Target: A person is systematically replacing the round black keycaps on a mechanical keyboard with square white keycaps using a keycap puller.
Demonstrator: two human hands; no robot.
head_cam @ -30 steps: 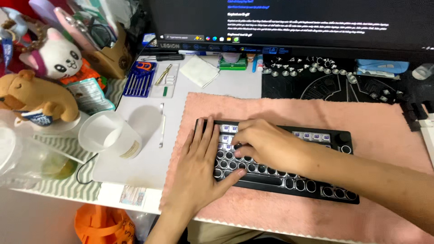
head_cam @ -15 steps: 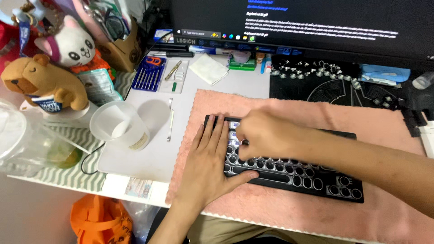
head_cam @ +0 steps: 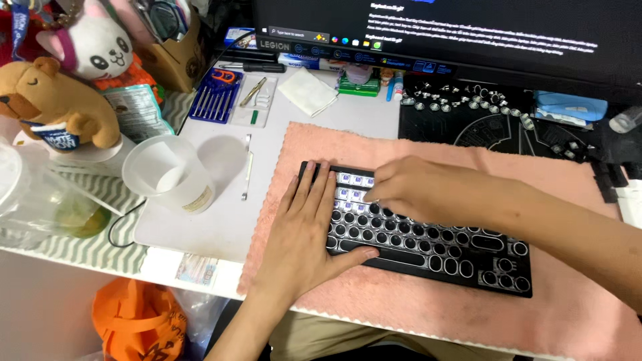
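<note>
Here the black keyboard (head_cam: 428,234) lies slantwise on the pink towel (head_cam: 414,144), toward the front edge of the desk, the cloth likely there to cushion it and stop it sliding. The left hand (head_cam: 309,234) lies flat on the board's left end, fingers spread wide and thumb along its front edge, apparently pinning it steady. The right hand (head_cam: 418,190) curls over the upper left rows, fingertips bunched narrow on something too small to tell, just beside a handful of bare white switches (head_cam: 353,187). Loose round keycaps (head_cam: 461,100) lie scattered on the black mat (head_cam: 508,130) at the back, too many to count surely. One translucent cup (head_cam: 167,174) stands near the left edge, with two plush toys behind.
</note>
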